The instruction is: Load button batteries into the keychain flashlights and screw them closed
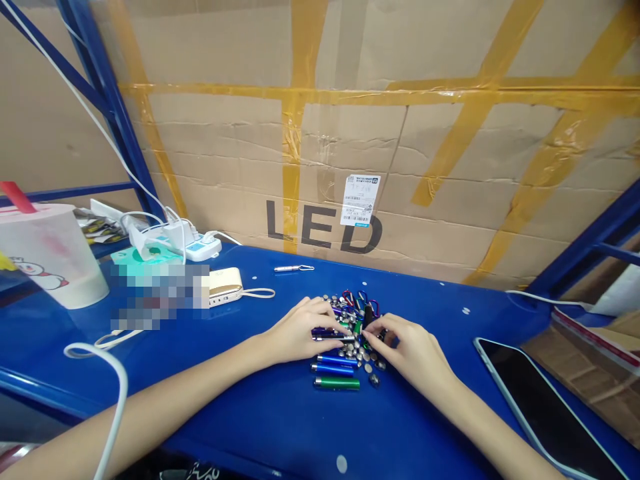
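**Glossy Blue Worktop (280,427) Before a Brown Cardboard Carton (225,153)**

The carton fills the background. Its face bears yellow-brown adhesive tape, black "LED" lettering (324,228) and a white printed paper label (360,200).

The worktop extends across the foreground. At its right lies a flat rectangular phone (545,407) with a dark screen and a pale blue edge. At its left stands a tapered translucent plastic cup (75,260) with a red straw (19,195).

The left hand (305,330) pinches a slim black cylindrical tube with a silver end (330,339) between thumb and fingers. The right hand (410,343) has its thumb and index fingertip drawn close together near the tube's opposite end; whether they grip a part cannot be told.

A white power strip (203,248) and a cream rounded power bank (225,285) sit at rear left.

Two shiny blue tubes (334,369) and one shiny green tube (337,383) lie nearest the person. Coloured metal snap clips (362,298) lie at the rear of the pile, between the hands. Small silver button-shaped pieces (369,367) are scattered through it.
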Tool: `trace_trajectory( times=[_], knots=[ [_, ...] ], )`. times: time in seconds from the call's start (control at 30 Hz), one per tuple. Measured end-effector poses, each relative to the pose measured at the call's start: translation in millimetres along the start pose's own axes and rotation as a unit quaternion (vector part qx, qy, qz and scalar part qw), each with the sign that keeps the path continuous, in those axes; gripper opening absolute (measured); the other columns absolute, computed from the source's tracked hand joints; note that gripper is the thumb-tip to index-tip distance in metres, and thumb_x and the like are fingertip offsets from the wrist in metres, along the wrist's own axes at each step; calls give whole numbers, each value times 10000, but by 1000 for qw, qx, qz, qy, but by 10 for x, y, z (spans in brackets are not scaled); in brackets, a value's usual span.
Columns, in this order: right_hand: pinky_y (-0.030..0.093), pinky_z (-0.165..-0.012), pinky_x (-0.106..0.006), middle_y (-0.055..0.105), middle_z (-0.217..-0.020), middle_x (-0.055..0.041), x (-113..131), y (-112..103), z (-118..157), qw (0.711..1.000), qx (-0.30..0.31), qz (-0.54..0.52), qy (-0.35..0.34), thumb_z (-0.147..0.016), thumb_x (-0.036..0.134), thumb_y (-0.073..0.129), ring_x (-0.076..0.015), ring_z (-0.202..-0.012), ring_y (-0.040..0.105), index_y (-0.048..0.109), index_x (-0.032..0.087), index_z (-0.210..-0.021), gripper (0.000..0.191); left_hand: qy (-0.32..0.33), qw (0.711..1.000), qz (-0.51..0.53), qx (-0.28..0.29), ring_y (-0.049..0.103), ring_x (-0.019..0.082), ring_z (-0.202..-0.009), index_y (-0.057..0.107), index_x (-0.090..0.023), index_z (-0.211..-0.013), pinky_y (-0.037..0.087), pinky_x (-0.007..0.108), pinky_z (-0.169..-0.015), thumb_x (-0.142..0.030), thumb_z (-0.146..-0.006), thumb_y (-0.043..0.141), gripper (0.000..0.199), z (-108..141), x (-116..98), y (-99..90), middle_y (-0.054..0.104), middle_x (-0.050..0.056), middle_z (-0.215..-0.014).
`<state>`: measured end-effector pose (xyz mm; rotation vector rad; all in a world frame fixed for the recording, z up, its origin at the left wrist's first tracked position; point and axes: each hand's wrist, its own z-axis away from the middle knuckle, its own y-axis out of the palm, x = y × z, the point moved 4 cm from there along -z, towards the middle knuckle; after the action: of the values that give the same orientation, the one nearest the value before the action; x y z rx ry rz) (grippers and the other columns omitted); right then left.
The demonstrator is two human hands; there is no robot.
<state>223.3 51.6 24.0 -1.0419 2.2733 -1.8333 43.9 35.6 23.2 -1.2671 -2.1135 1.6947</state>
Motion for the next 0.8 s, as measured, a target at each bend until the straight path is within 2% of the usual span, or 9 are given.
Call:
trace_trajectory(
  times=[0.33,0.47,0.57,0.67,0.8],
  knots=[
    [395,-470,-211,643,-763,26,3,9,6,1000,-8,-15,-7,-825,335,495,-107,-551,591,630,253,-746,176,37,997,-69,-5,505,155,-831,682,-225,-866,316,297,-735,-375,-819,548,207,17,-83,16,589,23,-844],
    [405,-471,-211,648,-767,28,6,-7,7,1000,-16,-7,-9,-826,341,495,-109,-556,591,631,260,-751,176,1,996,-77,-53,506,155,-800,667,-201,-848,329,298,-712,-373,-827,529,221,-5,-49,-54,598,25,-828],
    [408,-463,-209,647,-749,29,18,-24,12,1000,-26,-1,-10,-827,339,492,-109,-546,587,630,258,-739,182,-50,986,-113,-113,516,160,-782,652,-180,-835,344,313,-716,-328,-858,469,236,-28,67,-177,609,32,-828],
    [414,-459,-205,648,-734,22,31,-40,20,999,-34,-1,-13,-822,340,493,-111,-539,588,632,253,-732,187,-111,971,-150,-150,543,193,-900,626,-165,-878,354,354,-799,-293,-859,445,223,-33,277,-310,629,48,-907],
    [414,-450,-201,655,-741,13,35,-49,25,999,-33,1,-21,-816,340,493,-111,-525,587,636,248,-735,188,-197,952,-198,-129,517,243,-1060,591,-142,-1037,338,405,-884,-298,-865,410,294,4,649,-406,599,103,-1112]
  ],
)
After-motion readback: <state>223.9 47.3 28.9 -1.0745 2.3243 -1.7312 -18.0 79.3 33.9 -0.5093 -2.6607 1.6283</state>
